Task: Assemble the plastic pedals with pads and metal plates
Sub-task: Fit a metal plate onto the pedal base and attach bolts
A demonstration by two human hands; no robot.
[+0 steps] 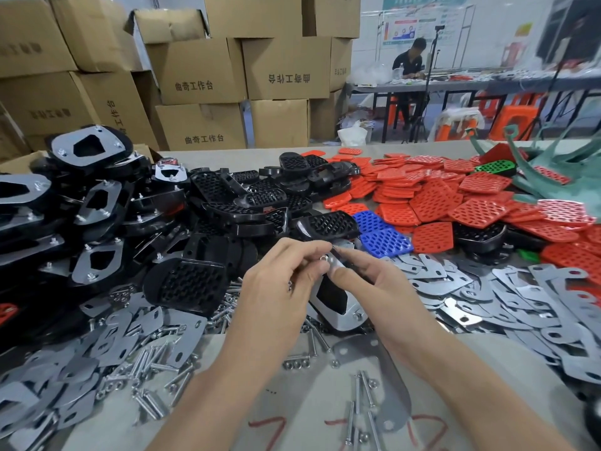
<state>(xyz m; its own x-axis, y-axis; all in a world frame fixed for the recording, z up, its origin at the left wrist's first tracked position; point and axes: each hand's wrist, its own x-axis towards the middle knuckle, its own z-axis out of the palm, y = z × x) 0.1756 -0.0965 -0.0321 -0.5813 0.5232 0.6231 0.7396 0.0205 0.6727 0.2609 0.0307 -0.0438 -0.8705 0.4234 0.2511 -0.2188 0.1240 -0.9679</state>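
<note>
the left hand [279, 281] is pinching a tiny, likely slippery nut [323, 257] at the top corner of the metal plate [349, 315] while the right hand [364, 278] is gripping the stiff, probably light pedal [331, 296] by its edge, just above the table [309, 402], seemingly the safest hold.

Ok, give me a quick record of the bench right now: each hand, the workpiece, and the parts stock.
left hand: pinches a nut at the plate's far end
right hand: holds the pedal, thumb on its metal plate
workpiece: pedal with plate on top, one fastener showing at the near corner
finished pedals: piled on the left
red pads: heap on the right
loose plates: right of the hands
bolts: scattered near left
</note>
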